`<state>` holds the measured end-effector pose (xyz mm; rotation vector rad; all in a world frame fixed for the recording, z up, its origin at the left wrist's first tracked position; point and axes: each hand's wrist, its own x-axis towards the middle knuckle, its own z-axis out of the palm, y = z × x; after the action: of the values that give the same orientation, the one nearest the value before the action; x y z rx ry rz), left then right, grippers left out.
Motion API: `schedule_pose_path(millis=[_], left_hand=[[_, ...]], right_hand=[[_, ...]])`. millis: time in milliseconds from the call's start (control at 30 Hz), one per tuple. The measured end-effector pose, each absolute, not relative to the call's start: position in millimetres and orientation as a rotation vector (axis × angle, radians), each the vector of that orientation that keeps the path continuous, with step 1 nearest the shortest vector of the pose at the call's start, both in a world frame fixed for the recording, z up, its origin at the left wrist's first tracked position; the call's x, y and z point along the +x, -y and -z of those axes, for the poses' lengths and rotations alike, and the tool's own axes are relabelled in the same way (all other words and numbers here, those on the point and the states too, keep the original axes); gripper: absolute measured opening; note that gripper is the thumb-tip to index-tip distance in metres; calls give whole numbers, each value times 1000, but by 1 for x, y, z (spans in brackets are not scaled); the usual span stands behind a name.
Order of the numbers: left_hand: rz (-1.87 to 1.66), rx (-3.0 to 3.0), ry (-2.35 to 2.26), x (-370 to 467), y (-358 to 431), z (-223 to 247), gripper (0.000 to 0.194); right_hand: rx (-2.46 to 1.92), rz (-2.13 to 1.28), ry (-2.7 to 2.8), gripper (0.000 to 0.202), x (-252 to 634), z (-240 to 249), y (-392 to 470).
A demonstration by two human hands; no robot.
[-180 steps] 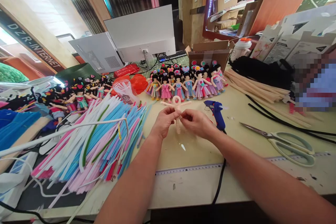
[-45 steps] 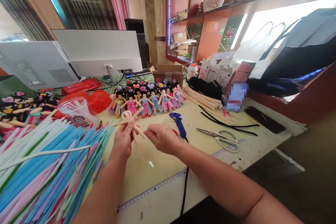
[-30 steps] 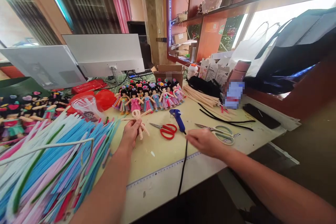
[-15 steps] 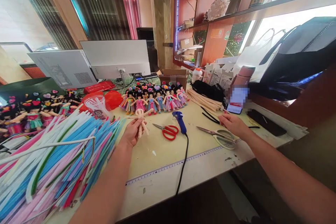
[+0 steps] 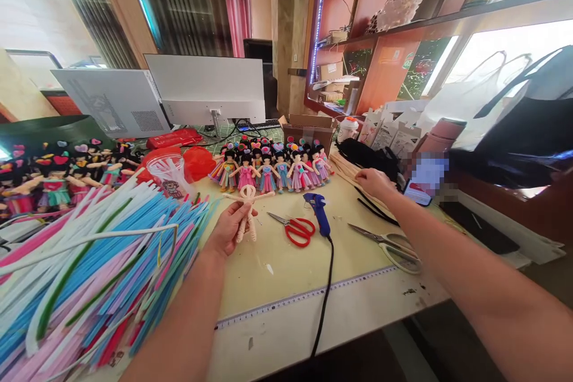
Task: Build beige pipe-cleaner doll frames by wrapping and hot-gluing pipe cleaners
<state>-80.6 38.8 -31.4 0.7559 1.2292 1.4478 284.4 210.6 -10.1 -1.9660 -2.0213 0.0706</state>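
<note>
My left hand [image 5: 229,228] grips a doll body [image 5: 248,196] of beige pipe cleaners, with a looped head, outstretched arms and wrapped legs hanging down. My right hand [image 5: 376,184] reaches to the bundle of beige pipe cleaners [image 5: 344,172] at the back right. Its fingers are pressed together; whatever is between them is hidden. Red-handled scissors [image 5: 299,230] and a blue glue gun [image 5: 320,216] lie between my hands. Larger scissors with pale handles [image 5: 401,254] rest below my right forearm. Black pipe cleaners [image 5: 375,208] lie just under the right hand.
Finished dolls [image 5: 277,170] stand in rows at the back, with more dolls [image 5: 58,176] at far left. Colourful pipe cleaners [image 5: 111,268] cover the left side. A tape measure [image 5: 290,299] runs along the front; the glue gun's cord [image 5: 326,298] crosses it. A phone [image 5: 418,190] stands lit at right.
My right hand has moved left and away from me, from above the pale-handled scissors to the beige bundle. My left hand still holds the doll body. The view has shifted slightly.
</note>
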Motion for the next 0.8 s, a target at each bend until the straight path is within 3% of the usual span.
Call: schedule_pose_path(millis=[300, 433, 800], left_hand=[[-1403, 738, -1216, -76, -43, 35, 39], [-1394, 734, -1211, -75, -44, 37, 42], [-1382, 743, -1216, -73, -44, 37, 43]], right_hand=[[-2243, 28, 2102, 22, 259, 29, -240], [-2326, 36, 2104, 35, 259, 33, -248], [-2323, 29, 2027, 32, 260, 11, -247]])
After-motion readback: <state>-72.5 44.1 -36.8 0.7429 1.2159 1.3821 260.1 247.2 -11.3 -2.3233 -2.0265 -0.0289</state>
